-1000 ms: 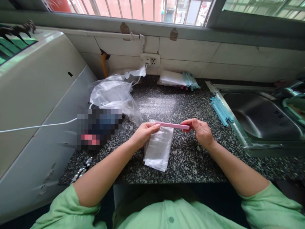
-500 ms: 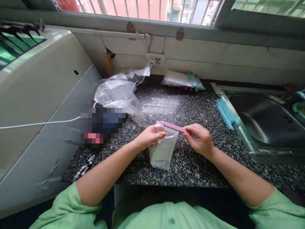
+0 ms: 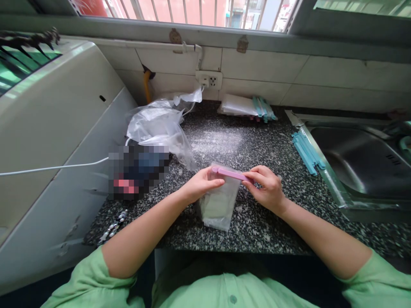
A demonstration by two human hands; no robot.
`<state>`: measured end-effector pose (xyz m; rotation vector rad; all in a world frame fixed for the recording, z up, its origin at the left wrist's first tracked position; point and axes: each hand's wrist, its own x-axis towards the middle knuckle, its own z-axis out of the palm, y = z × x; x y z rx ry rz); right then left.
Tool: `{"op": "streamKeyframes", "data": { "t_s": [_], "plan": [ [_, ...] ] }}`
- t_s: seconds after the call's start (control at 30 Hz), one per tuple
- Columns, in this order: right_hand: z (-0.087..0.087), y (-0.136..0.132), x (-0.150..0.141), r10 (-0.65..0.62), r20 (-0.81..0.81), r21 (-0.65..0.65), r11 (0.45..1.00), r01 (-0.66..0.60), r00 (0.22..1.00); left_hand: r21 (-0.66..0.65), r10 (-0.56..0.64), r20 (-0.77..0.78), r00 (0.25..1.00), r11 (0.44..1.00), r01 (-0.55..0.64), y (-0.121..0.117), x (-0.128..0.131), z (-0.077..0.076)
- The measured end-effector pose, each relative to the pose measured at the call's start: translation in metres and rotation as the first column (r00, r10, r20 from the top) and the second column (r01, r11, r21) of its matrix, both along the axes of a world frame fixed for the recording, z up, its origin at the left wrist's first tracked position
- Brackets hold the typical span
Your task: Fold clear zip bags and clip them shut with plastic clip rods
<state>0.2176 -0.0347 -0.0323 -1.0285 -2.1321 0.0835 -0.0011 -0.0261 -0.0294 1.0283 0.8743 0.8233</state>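
My left hand [image 3: 204,184] grips the upper left edge of a small clear plastic bag [image 3: 220,207], which hangs over the front of the counter surface. Something pale and flat shows through the bag. A pink bag sealing clip [image 3: 229,173] lies across the bag's top, its left end by my left thumb and fingers. The clip's right end is pinched in my right hand [image 3: 265,188]. Whether the clip is fastened on the bag I cannot tell.
On the speckled counter [image 3: 269,147] lie a crumpled plastic bag [image 3: 160,122], a blurred-out dark device [image 3: 141,171] with a white cable, and a stack of bags with teal clips [image 3: 242,106]. Loose teal clips [image 3: 306,152] rest beside the metal sink [image 3: 353,158].
My right hand has shifted slightly left with the pink clip, whose left end now sits further across the bag's top, closer to my left fingers. The left hand holds its place.
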Motion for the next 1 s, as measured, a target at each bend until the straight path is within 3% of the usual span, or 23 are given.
{"op": "streamKeyframes", "data": {
  "t_s": [0.2,0.57,1.0],
  "plan": [
    [-0.0012,-0.0003,-0.0016,0.012,-0.009,0.025,1.0,-0.012,1.0,-0.054,-0.033,0.024,0.999,0.998,0.034,0.0001,0.0021,-0.0019],
    [0.002,-0.0024,-0.0016,-0.01,0.097,-0.02,1.0,0.012,0.995,0.024,-0.061,-0.086,0.994,0.998,0.063,0.0008,0.0001,0.004],
    [-0.0037,-0.0075,-0.0036,0.072,0.136,-0.065,0.996,-0.063,0.988,-0.037,0.125,-0.079,0.989,0.991,-0.128,-0.006,0.0063,-0.0013]
  ]
}}
